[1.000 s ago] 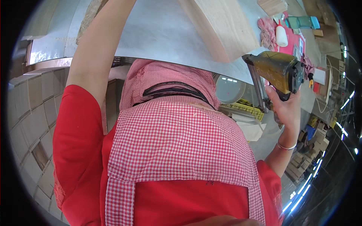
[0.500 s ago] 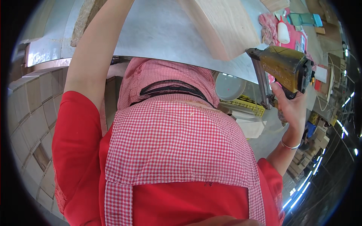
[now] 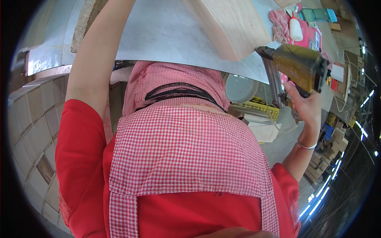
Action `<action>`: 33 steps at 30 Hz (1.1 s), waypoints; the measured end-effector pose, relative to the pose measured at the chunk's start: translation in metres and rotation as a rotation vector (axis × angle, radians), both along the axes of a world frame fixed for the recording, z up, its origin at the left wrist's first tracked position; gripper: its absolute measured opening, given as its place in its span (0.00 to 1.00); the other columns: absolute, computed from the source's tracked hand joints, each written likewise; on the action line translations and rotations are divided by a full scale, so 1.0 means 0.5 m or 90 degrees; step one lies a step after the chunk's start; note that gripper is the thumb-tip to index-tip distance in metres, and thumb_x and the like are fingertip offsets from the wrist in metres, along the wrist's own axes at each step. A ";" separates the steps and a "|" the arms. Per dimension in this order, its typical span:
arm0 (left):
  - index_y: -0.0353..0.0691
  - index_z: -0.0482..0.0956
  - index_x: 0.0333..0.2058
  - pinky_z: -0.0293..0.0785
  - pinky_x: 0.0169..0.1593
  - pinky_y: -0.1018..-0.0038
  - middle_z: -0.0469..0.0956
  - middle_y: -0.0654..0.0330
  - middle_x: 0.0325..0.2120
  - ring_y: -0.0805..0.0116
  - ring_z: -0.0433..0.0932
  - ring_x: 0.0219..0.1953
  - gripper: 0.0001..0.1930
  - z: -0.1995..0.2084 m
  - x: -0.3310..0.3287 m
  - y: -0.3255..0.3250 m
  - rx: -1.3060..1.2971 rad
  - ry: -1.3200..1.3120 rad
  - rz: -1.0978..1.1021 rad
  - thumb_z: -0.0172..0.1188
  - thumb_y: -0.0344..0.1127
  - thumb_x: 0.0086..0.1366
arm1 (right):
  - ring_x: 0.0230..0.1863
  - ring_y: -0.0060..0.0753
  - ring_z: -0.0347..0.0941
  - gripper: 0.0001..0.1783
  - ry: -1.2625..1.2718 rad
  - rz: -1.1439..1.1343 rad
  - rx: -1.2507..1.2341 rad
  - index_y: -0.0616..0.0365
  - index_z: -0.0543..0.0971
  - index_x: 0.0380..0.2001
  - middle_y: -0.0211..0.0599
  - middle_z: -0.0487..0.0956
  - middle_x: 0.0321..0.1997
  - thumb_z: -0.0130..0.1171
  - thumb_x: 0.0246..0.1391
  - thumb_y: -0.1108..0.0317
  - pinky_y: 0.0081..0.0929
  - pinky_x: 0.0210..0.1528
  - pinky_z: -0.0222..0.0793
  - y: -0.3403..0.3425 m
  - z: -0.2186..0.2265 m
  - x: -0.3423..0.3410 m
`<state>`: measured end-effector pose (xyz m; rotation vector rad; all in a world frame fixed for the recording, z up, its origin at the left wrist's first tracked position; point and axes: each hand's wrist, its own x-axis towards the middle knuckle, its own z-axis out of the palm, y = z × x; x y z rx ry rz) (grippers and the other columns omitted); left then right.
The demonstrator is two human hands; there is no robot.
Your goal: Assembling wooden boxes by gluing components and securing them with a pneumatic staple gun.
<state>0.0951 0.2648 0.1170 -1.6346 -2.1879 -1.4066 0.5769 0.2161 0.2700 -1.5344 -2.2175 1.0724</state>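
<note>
In my right hand (image 3: pixel 306 104) is a yellow and black nail gun (image 3: pixel 295 65), its handle wrapped by my fingers. The gun's nose points left and rests at or very near the right end of a pale wooden piece (image 3: pixel 240 29); whether it touches I cannot tell. That wooden piece lies at a slant on the grey worktable (image 3: pixel 158 35) and runs out of the picture at the top. My left arm (image 3: pixel 93 67) stretches forward over the table, and its hand is beyond the upper edge, out of sight.
Beyond the gun lie a white glue bottle with a red tip (image 3: pixel 295 29), a pink cloth (image 3: pixel 279 24) and a teal bottle (image 3: pixel 319 15). Stacked wooden blocks (image 3: pixel 33 119) stand at the left. Under the table are a round pale basin (image 3: pixel 241 88) and a yellow crate (image 3: pixel 262 110).
The nail gun and my right hand have shifted slightly up and left. The wooden piece sits slightly higher in the picture, along with the table.
</note>
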 end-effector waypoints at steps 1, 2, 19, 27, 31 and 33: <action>0.34 0.83 0.34 0.76 0.42 0.65 0.83 0.47 0.31 0.53 0.82 0.36 0.14 0.002 0.001 0.000 0.003 0.002 0.001 0.61 0.40 0.57 | 0.16 0.12 0.63 0.16 0.002 0.001 0.003 0.60 0.81 0.39 0.21 0.75 0.22 0.72 0.51 0.62 0.16 0.19 0.57 -0.004 0.000 0.001; 0.34 0.83 0.34 0.76 0.42 0.65 0.83 0.47 0.31 0.53 0.82 0.36 0.14 0.005 0.003 -0.001 -0.010 -0.037 -0.002 0.61 0.40 0.57 | 0.17 0.12 0.63 0.16 0.006 0.014 0.016 0.60 0.81 0.39 0.21 0.75 0.22 0.72 0.51 0.63 0.16 0.19 0.57 -0.012 0.001 0.004; 0.38 0.75 0.41 0.71 0.50 0.61 0.77 0.48 0.43 0.52 0.76 0.47 0.25 0.167 0.242 -0.374 -0.341 0.081 0.028 0.71 0.49 0.52 | 0.13 0.14 0.64 0.16 -0.075 -0.146 0.036 0.65 0.80 0.30 0.23 0.73 0.17 0.70 0.52 0.61 0.19 0.16 0.58 0.048 0.013 0.028; 0.32 0.77 0.39 0.66 0.57 0.56 0.70 0.36 0.51 0.43 0.71 0.54 0.28 0.076 0.245 -0.201 0.276 0.339 -0.281 0.71 0.48 0.45 | 0.10 0.13 0.61 0.17 -0.084 -0.111 0.013 0.62 0.79 0.26 0.22 0.70 0.13 0.70 0.53 0.58 0.18 0.13 0.55 0.042 0.026 0.027; 0.34 0.75 0.42 0.64 0.59 0.56 0.68 0.39 0.53 0.44 0.69 0.55 0.33 0.092 0.254 -0.207 0.041 0.339 -0.322 0.75 0.50 0.40 | 0.11 0.13 0.62 0.17 -0.108 -0.117 0.004 0.62 0.78 0.25 0.22 0.70 0.13 0.70 0.52 0.58 0.18 0.13 0.55 0.038 0.029 0.026; 0.38 0.72 0.50 0.61 0.63 0.57 0.67 0.47 0.58 0.48 0.66 0.60 0.39 0.135 0.274 -0.223 -0.284 0.350 -0.253 0.77 0.49 0.39 | 0.11 0.13 0.62 0.17 -0.115 -0.123 -0.004 0.62 0.78 0.25 0.22 0.71 0.14 0.71 0.52 0.59 0.18 0.13 0.56 0.038 0.027 0.026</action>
